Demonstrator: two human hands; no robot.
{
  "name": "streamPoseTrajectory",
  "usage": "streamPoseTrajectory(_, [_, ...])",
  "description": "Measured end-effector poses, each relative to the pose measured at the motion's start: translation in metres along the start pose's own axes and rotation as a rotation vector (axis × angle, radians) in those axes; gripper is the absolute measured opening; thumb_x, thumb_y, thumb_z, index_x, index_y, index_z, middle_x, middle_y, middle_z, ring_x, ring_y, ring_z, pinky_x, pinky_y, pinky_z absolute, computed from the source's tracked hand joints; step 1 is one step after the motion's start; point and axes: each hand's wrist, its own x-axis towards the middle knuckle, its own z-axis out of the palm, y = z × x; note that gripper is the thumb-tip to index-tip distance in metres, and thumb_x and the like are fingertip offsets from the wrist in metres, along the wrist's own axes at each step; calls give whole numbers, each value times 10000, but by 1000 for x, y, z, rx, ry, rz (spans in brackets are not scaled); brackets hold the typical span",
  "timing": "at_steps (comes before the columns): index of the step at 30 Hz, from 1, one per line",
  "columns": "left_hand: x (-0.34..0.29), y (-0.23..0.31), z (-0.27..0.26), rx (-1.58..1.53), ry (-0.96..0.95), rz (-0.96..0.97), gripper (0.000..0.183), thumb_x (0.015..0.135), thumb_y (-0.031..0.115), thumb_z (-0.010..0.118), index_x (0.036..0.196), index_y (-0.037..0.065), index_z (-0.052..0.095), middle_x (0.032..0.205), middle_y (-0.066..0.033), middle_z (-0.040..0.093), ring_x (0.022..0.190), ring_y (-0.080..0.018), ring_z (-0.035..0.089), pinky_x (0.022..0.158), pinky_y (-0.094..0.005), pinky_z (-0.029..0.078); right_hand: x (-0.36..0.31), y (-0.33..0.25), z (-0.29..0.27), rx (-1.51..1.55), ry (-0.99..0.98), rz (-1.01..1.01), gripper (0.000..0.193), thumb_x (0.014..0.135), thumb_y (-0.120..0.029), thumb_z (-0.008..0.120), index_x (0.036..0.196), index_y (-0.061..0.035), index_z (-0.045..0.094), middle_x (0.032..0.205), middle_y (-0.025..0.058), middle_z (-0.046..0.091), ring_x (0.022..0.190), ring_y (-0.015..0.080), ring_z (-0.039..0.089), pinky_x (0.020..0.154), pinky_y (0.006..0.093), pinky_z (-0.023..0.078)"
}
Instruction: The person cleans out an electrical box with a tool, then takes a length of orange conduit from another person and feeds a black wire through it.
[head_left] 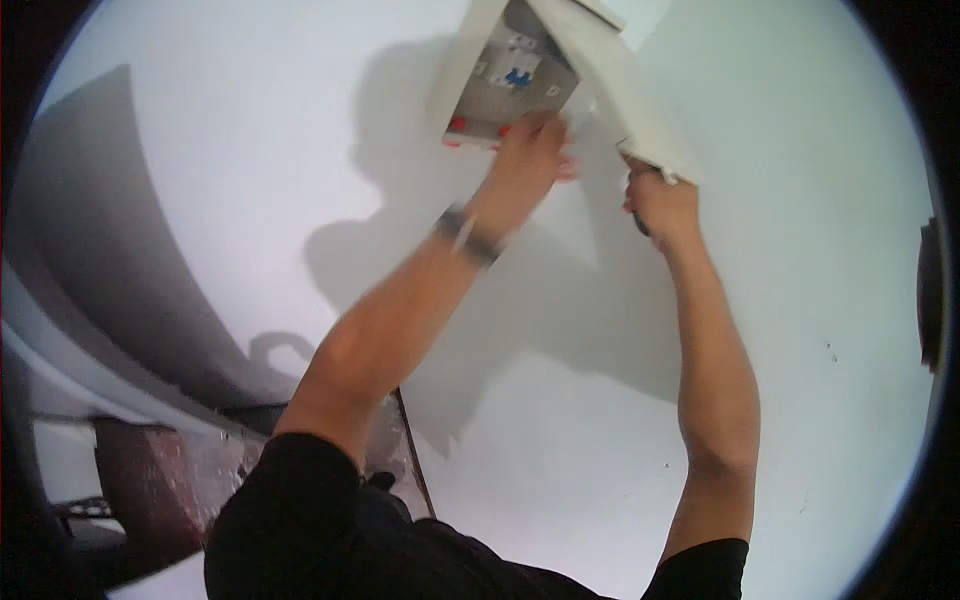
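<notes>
The wall-mounted breaker box (505, 85) sits high on the white wall (250, 150). The left hand (530, 150) is nearer — fingers curled against its lower edge. The right hand (660, 205), just right of the box, grips the hinged cover (640, 110) — its long axis slanting down-right.

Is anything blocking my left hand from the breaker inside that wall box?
Nothing visible does. The left hand is already at the lower edge of the box, just below the breaker. The open cover hangs to the right, where the right hand grips its lower edge.
</notes>
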Motion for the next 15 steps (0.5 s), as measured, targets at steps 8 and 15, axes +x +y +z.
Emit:
streamPoseTrajectory(8, [78, 32, 17, 279, 246, 572, 416, 922, 320, 673, 1156, 0, 549, 1140, -130, 549, 984, -234, 580, 824, -416, 475, 24, -59, -4, -34, -85, -90, 351, 930, -314, 750, 1079, -8, 668, 691, 45, 577, 501, 163, 510, 469, 328, 426])
streamPoseTrajectory(15, [17, 115, 60, 1180, 68, 1765, 475, 776, 393, 832, 1172, 245, 617, 1060, -2, 573, 1047, -256, 548, 972, -482, 403, 27, -59, -20, -23, -164, -16, 292, 947, -245, 696, 932, 42, 640, 689, 66, 586, 524, 164, 551, 480, 350, 451])
